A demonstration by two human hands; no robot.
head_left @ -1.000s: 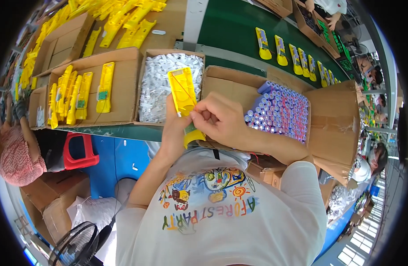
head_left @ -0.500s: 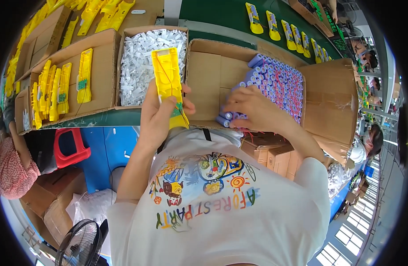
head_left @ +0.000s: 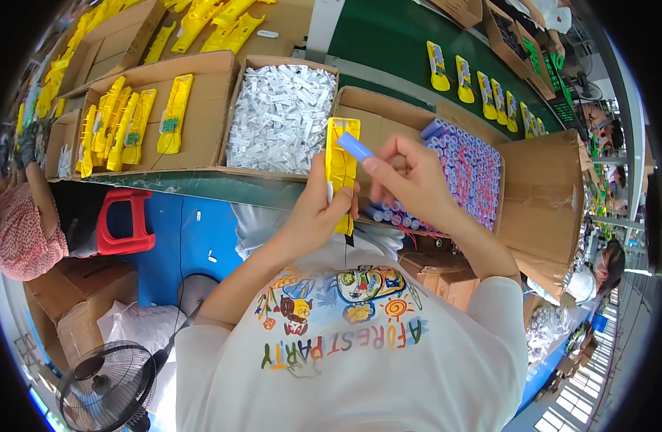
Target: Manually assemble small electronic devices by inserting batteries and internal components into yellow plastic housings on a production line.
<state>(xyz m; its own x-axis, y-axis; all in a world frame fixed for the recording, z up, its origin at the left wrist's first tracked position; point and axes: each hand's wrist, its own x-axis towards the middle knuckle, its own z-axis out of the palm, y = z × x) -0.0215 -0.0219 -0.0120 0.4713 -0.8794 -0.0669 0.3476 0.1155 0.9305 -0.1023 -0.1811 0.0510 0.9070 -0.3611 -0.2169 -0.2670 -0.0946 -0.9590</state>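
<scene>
My left hand (head_left: 325, 201) is closed around the lower part of a yellow plastic housing (head_left: 341, 155), held upright with its hollow inside toward me. A dark wire runs out of its bottom end. In my right hand (head_left: 416, 178) a blue-purple cylindrical battery cell (head_left: 354, 147) is pinched between thumb and fingers, tilted, its far end over the upper part of the housing. Whether the cell touches the housing I cannot tell. Just behind my right hand stands a cardboard box (head_left: 377, 108) with many similar battery cells (head_left: 469, 162) packed upright, pinkish wires among them.
Left of the housing is a box of small white plastic parts (head_left: 280, 119). Farther left, a carton (head_left: 205, 90) holds yellow housings with green boards. More yellow housings (head_left: 464, 79) line the green bench. A red stool (head_left: 125, 222), a fan (head_left: 107, 385) and a co-worker's patterned sleeve (head_left: 28, 230) are at left.
My right hand has lifted a battery cell out of the box and brought it left to the housing. The view has shifted, and the housing now sits farther right and lower in it.
</scene>
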